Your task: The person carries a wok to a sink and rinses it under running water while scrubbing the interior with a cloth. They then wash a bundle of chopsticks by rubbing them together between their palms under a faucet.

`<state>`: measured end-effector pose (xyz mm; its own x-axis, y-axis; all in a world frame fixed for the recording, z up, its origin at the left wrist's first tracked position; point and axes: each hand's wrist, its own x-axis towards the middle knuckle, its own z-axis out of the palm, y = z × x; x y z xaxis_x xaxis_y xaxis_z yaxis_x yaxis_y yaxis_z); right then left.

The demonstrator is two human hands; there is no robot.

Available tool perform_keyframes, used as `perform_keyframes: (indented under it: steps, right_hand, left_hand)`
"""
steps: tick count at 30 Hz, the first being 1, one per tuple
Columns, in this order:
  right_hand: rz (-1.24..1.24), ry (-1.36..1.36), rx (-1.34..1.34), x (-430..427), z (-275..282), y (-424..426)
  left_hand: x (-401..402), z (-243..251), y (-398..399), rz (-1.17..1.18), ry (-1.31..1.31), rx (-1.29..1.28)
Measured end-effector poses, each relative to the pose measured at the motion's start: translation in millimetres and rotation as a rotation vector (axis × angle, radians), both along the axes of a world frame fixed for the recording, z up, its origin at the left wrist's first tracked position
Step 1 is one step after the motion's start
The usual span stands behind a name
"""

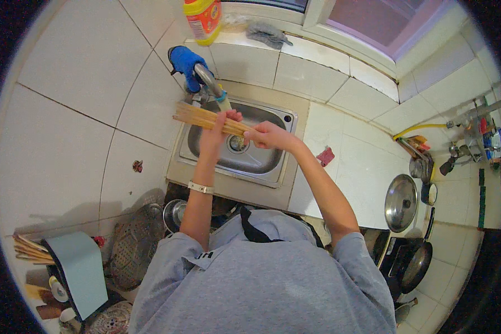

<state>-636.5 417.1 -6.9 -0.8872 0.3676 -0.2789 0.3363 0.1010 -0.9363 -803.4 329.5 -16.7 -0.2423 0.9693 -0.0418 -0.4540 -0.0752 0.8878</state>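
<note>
A bundle of wooden chopsticks (198, 118) lies slantwise across both my hands, above the stainless steel sink (256, 160). My left hand (222, 125) is wrapped around the middle of the bundle. At its right end, the fingers of my right hand (267, 135) grip the chopstick tips. The faucet (208, 79), with a blue cloth or glove (186, 62) draped over it, points down just behind my left hand. Below the bundle, the drain (236, 143) shows some pale bits in it. Whether water is running is hard to tell.
A pink sponge or cloth (326, 156) lies on the white tiled counter (359, 167) to the right. Farther right are a metal lid (401, 203) and a frying pan (416, 267). A yellow-orange detergent jug (203, 21) and a grey rag (267, 34) sit on the window ledge.
</note>
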Motion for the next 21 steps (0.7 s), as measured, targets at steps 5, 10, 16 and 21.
perform_keyframes:
  steps: [5, 10, 16, 21]
  right_hand:
    - [-0.091, 0.131, -0.315, 5, -7, -19]
    - [-0.306, 0.295, -0.357, 12, 4, -24]
    - [-0.43, 0.38, -0.315, 21, 6, -26]
    - [-0.398, 0.391, -0.412, 29, 6, -27]
  left_hand:
    - [22, 28, 16, 0.0, -0.197, 0.123]
    - [36, 49, 30, -0.143, 0.036, 0.125]
    - [61, 27, 40, -0.195, 0.214, 0.043]
    - [59, 32, 56, -0.333, 0.061, -0.001]
